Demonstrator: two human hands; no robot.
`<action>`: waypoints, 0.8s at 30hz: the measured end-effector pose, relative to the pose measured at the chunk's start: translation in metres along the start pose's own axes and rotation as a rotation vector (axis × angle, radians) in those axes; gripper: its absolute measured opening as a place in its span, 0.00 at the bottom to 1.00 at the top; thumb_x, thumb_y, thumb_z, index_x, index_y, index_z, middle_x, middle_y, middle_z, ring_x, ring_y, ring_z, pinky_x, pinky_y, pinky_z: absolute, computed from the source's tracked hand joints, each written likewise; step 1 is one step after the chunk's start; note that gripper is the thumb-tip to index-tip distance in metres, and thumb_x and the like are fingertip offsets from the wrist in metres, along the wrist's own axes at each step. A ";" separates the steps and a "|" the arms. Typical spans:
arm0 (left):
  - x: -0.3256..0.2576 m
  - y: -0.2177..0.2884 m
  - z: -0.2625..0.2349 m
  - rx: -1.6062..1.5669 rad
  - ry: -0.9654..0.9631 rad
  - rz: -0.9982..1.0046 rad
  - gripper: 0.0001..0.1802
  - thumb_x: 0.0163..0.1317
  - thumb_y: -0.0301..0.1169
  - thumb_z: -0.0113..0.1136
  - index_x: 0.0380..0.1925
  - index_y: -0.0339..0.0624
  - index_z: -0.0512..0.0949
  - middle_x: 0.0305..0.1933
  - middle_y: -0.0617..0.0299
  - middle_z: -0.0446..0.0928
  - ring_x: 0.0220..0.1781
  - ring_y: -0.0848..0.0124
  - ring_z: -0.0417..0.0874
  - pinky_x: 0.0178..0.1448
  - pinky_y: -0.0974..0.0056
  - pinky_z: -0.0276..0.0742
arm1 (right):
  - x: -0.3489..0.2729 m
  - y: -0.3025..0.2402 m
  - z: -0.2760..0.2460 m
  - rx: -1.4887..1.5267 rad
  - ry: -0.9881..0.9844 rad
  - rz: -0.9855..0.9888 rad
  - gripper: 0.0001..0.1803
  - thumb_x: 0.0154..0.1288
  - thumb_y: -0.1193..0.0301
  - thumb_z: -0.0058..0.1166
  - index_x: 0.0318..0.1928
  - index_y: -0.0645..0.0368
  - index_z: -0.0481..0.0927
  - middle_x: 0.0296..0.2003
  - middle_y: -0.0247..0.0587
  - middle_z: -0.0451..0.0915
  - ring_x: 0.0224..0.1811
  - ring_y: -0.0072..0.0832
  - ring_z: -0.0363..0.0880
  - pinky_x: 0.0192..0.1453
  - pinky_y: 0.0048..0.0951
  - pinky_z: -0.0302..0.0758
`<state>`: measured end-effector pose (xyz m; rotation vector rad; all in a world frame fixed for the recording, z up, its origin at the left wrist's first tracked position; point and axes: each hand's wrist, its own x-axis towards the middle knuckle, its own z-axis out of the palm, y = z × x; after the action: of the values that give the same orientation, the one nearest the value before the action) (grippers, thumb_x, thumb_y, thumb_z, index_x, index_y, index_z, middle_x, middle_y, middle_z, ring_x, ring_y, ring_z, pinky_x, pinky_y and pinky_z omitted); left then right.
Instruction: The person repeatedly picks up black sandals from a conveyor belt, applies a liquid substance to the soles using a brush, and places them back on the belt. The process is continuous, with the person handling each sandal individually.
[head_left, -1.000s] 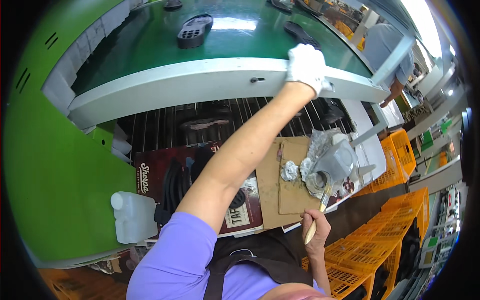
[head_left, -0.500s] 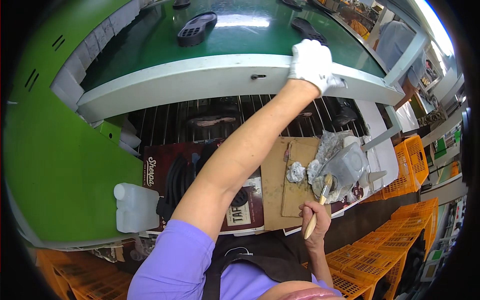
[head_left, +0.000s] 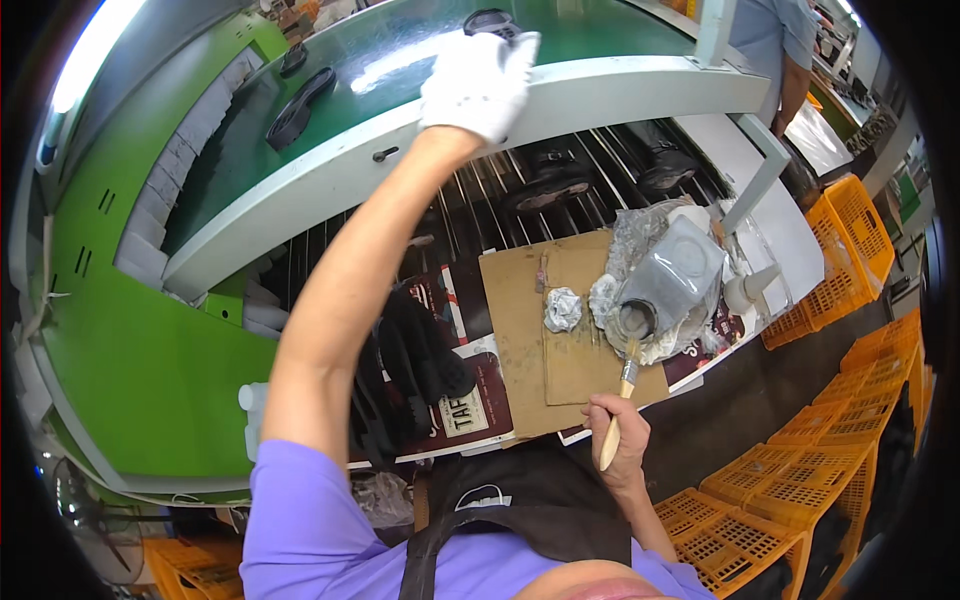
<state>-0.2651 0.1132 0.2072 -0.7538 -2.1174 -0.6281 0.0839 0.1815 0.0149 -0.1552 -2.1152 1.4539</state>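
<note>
My left hand (head_left: 478, 88), in a white glove, reaches over the pale rail onto the green conveyor belt (head_left: 400, 75). Its fingers look spread, at the near edge of a black shoe sole (head_left: 491, 20); whether they touch it I cannot make out. My bare right hand (head_left: 622, 440) is closed round the wooden handle of a paintbrush (head_left: 627, 378). The bristles point away from me, at the mouth of a tilted translucent plastic bottle (head_left: 680, 262). Crumpled plastic film (head_left: 632, 232) lies around that bottle.
A cardboard sheet (head_left: 515, 300) bears a white crumpled wad (head_left: 563, 310). Dark shoes (head_left: 550, 180) rest on rods under the belt. Black shoe parts (head_left: 400, 370) lie left of the cardboard. Orange crates (head_left: 840, 440) stand at right; a person (head_left: 775, 40) is beyond the rail.
The view has turned, shifting the scene. My left hand is still at the near edge of a sole on the belt. My right hand keeps hold of the paintbrush, bristles still near the bottle mouth.
</note>
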 end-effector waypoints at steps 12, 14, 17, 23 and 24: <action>0.047 -0.152 -0.017 0.364 -0.126 -0.293 0.20 0.57 0.47 0.56 0.42 0.47 0.81 0.47 0.46 0.76 0.53 0.54 0.78 0.56 0.55 0.73 | 0.007 -0.009 0.001 -0.052 -0.014 -0.085 0.05 0.64 0.78 0.52 0.39 0.66 0.75 0.27 0.39 0.80 0.24 0.20 0.77 0.29 0.20 0.74; 0.046 -0.141 -0.016 0.294 -0.149 -0.248 0.18 0.57 0.45 0.56 0.42 0.47 0.81 0.47 0.47 0.77 0.52 0.53 0.78 0.56 0.55 0.74 | 0.006 -0.009 0.005 -0.045 -0.019 -0.068 0.04 0.64 0.78 0.51 0.39 0.66 0.75 0.27 0.39 0.80 0.24 0.20 0.77 0.29 0.20 0.74; 0.045 -0.134 -0.015 0.316 -0.156 -0.226 0.16 0.58 0.43 0.54 0.40 0.48 0.81 0.47 0.49 0.77 0.51 0.53 0.79 0.56 0.55 0.74 | 0.007 -0.009 0.011 -0.068 -0.059 -0.049 0.04 0.64 0.79 0.51 0.39 0.65 0.75 0.27 0.39 0.80 0.23 0.20 0.76 0.29 0.21 0.74; 0.045 -0.143 -0.013 0.309 -0.172 -0.257 0.16 0.56 0.43 0.55 0.39 0.47 0.81 0.47 0.48 0.77 0.50 0.53 0.79 0.56 0.56 0.73 | 0.011 -0.013 0.016 -0.096 -0.095 -0.085 0.04 0.64 0.79 0.52 0.39 0.66 0.75 0.27 0.40 0.80 0.24 0.20 0.77 0.28 0.20 0.74; 0.045 -0.142 -0.014 0.304 -0.179 -0.269 0.16 0.56 0.43 0.55 0.39 0.47 0.81 0.48 0.48 0.77 0.49 0.53 0.79 0.56 0.56 0.73 | 0.011 -0.013 0.016 -0.094 -0.101 -0.076 0.05 0.64 0.79 0.52 0.39 0.66 0.75 0.28 0.40 0.80 0.24 0.20 0.77 0.28 0.20 0.74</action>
<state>-0.3794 0.0181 0.2255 -0.3714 -2.4317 -0.3718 0.0696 0.1674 0.0264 -0.0367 -2.2464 1.3451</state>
